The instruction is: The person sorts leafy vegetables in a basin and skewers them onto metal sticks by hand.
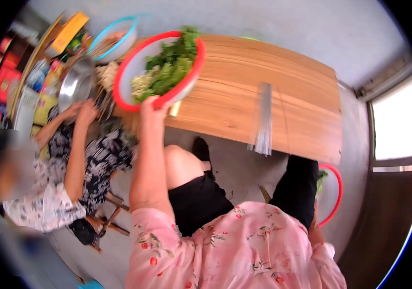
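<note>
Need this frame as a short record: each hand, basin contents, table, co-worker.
left hand: grips rim of red-rimmed basin
contents: leafy greens, pale pieces
right hand: mostly hidden, by second red-rimmed basin; grip unclear
table: wooden table, bundle of thin sticks at near edge
co-worker: hands at metal bowl

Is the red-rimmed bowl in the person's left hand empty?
No, the red-rimmed bowl gripped by the left hand has leafy greens in it.
</note>
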The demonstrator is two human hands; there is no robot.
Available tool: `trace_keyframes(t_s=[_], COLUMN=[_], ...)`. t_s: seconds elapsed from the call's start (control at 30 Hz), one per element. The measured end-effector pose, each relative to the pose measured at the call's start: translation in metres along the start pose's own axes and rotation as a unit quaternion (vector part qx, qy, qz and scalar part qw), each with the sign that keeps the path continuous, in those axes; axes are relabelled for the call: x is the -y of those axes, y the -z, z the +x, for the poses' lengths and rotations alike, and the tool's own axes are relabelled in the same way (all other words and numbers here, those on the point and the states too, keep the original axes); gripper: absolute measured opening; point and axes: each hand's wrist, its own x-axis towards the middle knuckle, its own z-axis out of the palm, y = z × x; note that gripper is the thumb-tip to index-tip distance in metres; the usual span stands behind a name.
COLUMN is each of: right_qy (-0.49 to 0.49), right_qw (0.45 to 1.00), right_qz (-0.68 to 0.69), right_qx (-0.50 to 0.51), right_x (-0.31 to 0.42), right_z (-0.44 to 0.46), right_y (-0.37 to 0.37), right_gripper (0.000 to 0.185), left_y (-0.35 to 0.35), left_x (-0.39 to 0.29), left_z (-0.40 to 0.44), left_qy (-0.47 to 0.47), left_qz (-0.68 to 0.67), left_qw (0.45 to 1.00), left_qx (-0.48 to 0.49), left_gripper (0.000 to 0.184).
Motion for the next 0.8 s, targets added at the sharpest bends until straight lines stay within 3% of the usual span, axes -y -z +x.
trace_keyframes(t_s=[0.03, 0.13, 0.2, 0.27, 0.3, 0.37, 0.4, 0.43, 0.47, 0.5, 0.53, 0.57, 0.6, 0.67, 0.8], right_qy=[0.005, 0.005, 0.0, -0.008, -0.015, -0.029, -0.031, -0.036, -0.028, -0.019, -0.022, -0.051, -0.078, -0.078, -0.087], right_qw=[1.0, 0.999, 0.997, 0.995, 0.994, 0.992, 0.992, 0.992, 0.985, 0.974, 0.974, 0.952, 0.918, 0.911, 0.829], right_qz=[-0.016, -0.048, -0.062, -0.078, -0.085, -0.099, -0.101, -0.096, -0.113, -0.129, -0.126, -0.236, -0.341, -0.329, -0.301], right_qx=[-0.004, -0.025, -0.041, -0.055, -0.061, -0.067, -0.072, -0.069, -0.128, -0.187, -0.185, -0.187, -0.185, -0.237, -0.463], right_x=[-0.009, -0.038, -0.064, -0.094, -0.11, -0.149, -0.172, -0.195, -0.223, -0.223, -0.22, -0.192, -0.171, -0.174, -0.193], right_z=[0.008, 0.018, 0.025, 0.032, 0.035, 0.046, 0.053, 0.061, 0.067, 0.063, 0.06, 0.047, 0.039, 0.035, 0.005], right_y=[0.007, 0.022, 0.033, 0.045, 0.052, 0.065, 0.075, 0.08, 0.085, 0.081, 0.082, 0.074, 0.061, 0.049, 0.048], right_gripper=[0.041, 0.041, 0.04, 0.04, 0.039, 0.039, 0.039, 0.039, 0.036, 0.033, 0.033, 0.031, 0.028, 0.03, 0.038], left_y=[-0.009, 0.004, -0.002, -0.021, -0.025, -0.065, -0.072, -0.076, -0.092, -0.111, -0.13, -0.133, -0.147, -0.15, -0.167], left_x=[-0.009, -0.022, -0.037, -0.023, 0.0, 0.034, 0.055, 0.092, 0.128, 0.16, 0.199, 0.227, 0.246, 0.302, 0.343], left_z=[-0.007, 0.021, 0.019, -0.011, -0.032, -0.078, -0.09, -0.103, -0.125, -0.147, -0.162, -0.17, -0.174, -0.186, -0.204], left_qy=[0.043, 0.059, 0.152, 0.108, -0.049, -0.003, 0.033, -0.032, -0.062, -0.094, -0.169, -0.366, -0.321, -0.46, -0.413], left_qz=[-0.034, -0.026, -0.107, -0.111, -0.013, -0.031, 0.024, 0.156, 0.262, 0.361, 0.481, 0.625, 0.737, 0.722, 0.761], left_qw=[0.998, 0.997, 0.977, 0.984, 0.999, 0.995, 0.997, 0.986, 0.963, 0.928, 0.859, 0.67, 0.535, 0.408, 0.358], left_qx=[-0.028, -0.047, -0.106, -0.089, 0.011, -0.097, -0.058, -0.056, -0.023, 0.013, 0.04, 0.166, 0.26, 0.318, 0.349], left_gripper=[0.033, 0.044, 0.05, 0.051, 0.063, 0.062, 0.062, 0.059, 0.052, 0.051, 0.046, 0.045, 0.045, 0.048, 0.05])
